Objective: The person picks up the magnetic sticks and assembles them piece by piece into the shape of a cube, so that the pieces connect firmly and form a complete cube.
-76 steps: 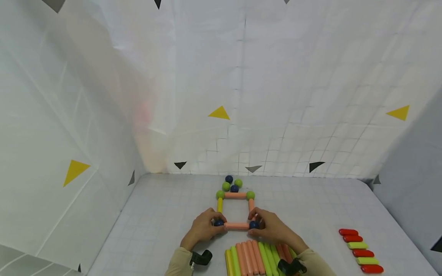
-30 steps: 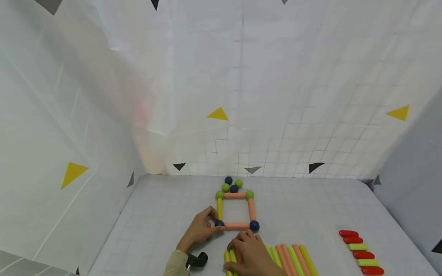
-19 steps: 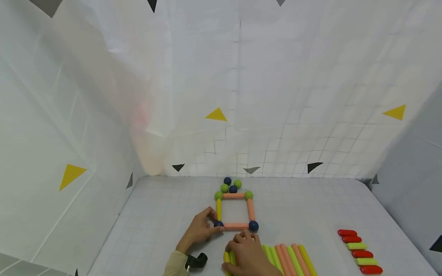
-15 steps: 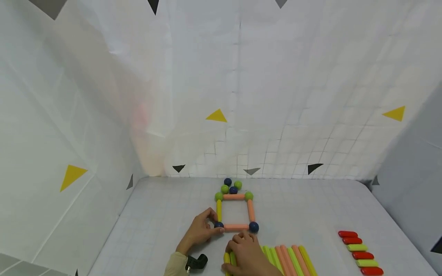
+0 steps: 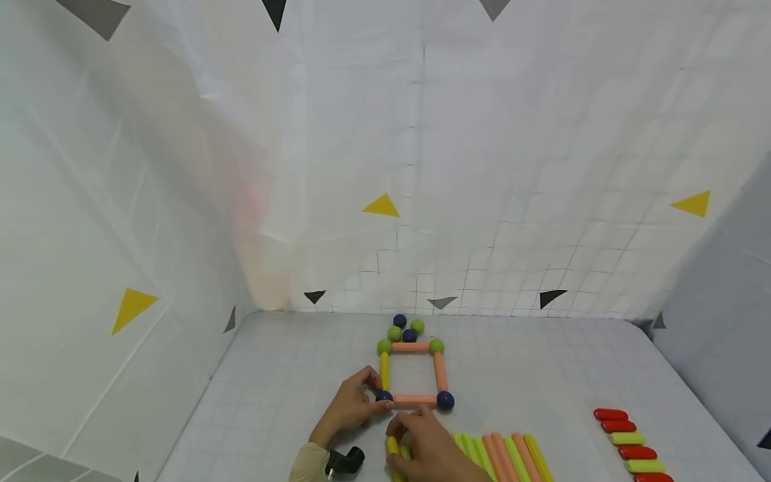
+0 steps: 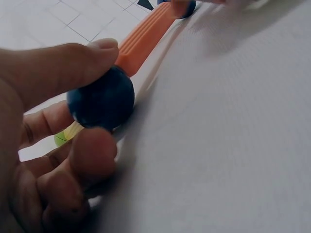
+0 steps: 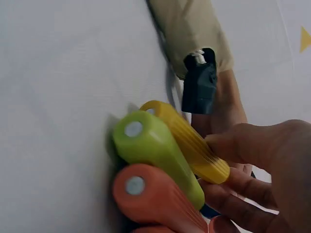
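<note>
As only right wrist shows, sticks (image 7: 164, 156) silver-tipped.

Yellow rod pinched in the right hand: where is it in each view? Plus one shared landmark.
Head: bottom centre, yellow rod at the left of the right hand.
Left wrist: not in it.
Right wrist: just right of centre, beside a lime rod.
Shared landmark: left hand, partly hidden in right wrist.
</note>
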{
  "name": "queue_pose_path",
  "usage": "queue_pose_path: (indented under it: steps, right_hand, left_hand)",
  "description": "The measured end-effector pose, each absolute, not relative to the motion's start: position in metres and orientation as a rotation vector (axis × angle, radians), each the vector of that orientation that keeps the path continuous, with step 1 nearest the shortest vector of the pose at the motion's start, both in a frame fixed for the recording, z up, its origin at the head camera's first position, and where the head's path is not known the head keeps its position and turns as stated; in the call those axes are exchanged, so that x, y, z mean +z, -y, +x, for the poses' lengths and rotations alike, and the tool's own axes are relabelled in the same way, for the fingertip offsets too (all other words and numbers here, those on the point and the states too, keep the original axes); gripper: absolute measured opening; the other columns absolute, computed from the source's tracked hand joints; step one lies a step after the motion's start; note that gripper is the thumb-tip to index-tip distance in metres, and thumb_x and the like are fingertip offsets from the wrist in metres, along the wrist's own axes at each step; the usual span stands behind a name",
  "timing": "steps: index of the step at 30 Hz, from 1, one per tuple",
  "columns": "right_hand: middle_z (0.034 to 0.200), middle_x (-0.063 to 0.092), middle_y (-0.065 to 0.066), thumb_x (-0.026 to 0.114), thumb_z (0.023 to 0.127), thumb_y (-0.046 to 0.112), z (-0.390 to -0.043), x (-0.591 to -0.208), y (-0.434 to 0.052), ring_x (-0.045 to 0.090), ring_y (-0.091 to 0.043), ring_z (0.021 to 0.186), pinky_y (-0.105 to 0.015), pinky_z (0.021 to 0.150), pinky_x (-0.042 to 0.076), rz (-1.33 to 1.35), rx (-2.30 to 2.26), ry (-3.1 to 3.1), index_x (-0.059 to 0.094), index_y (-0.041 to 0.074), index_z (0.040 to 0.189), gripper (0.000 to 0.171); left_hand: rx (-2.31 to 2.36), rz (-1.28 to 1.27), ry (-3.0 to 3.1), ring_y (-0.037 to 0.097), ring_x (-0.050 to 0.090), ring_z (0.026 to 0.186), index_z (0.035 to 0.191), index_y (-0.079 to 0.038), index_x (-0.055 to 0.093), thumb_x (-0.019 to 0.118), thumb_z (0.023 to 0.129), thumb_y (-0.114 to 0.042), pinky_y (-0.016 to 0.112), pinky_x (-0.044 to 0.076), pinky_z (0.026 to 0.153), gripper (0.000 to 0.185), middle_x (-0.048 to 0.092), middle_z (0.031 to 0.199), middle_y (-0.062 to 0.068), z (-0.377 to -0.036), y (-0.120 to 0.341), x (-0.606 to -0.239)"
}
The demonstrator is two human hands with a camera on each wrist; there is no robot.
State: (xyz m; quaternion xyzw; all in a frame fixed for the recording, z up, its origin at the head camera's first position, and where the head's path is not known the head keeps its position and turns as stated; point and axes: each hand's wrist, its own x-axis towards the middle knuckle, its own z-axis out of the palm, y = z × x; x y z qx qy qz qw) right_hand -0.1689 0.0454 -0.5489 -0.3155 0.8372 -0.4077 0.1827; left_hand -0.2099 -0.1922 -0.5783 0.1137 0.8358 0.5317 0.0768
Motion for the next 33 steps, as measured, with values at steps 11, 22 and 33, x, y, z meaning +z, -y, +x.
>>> queue_pose_path:
  steps: [11, 22, 33]
  right_hand:
    - [0.098, 0.078, 0.003, 0.069, 0.105, 0.029, -0.203, -0.516, -0.065, 0.068, -0.008, 0.076, -0.025, 0.066, 0.055, -0.851, -1.519, -2.503, 0.078, 0.018, 0.112, 0.016]
    - [0.1, 0.076, -0.008, 0.069, 0.105, 0.025, -0.248, -0.528, -0.06, 0.068, -0.021, 0.07, -0.029, 0.058, 0.054, -0.316, -1.613, -2.636, 0.075, 0.005, 0.121, 0.027]
    - [0.098, 0.079, -0.005, 0.069, 0.104, 0.024, -0.254, -0.545, -0.045, 0.074, -0.022, 0.086, -0.039, 0.071, 0.058, -0.477, -1.25, -2.938, 0.079, 0.012, 0.11, 0.016]
  left_hand:
    - [1.57, 0.352, -2.547, 0.005, 0.047, 0.052, 0.109, -0.016, 0.06, 0.087, 0.09, -0.029, 0.02, 0.042, 0.047, 0.036, 0.066, 0.105, 0.0, -0.211, 0.192, -0.58]
    - [1.575, 0.345, -2.535, 0.006, 0.047, 0.053, 0.11, -0.014, 0.061, 0.088, 0.088, -0.035, 0.021, 0.042, 0.047, 0.041, 0.065, 0.105, -0.001, -0.212, 0.192, -0.583]
    - [1.574, 0.359, -2.538, 0.002, 0.046, 0.051, 0.109, -0.013, 0.06, 0.089, 0.088, -0.033, 0.019, 0.041, 0.046, 0.041, 0.066, 0.105, 0.001, -0.211, 0.192, -0.579]
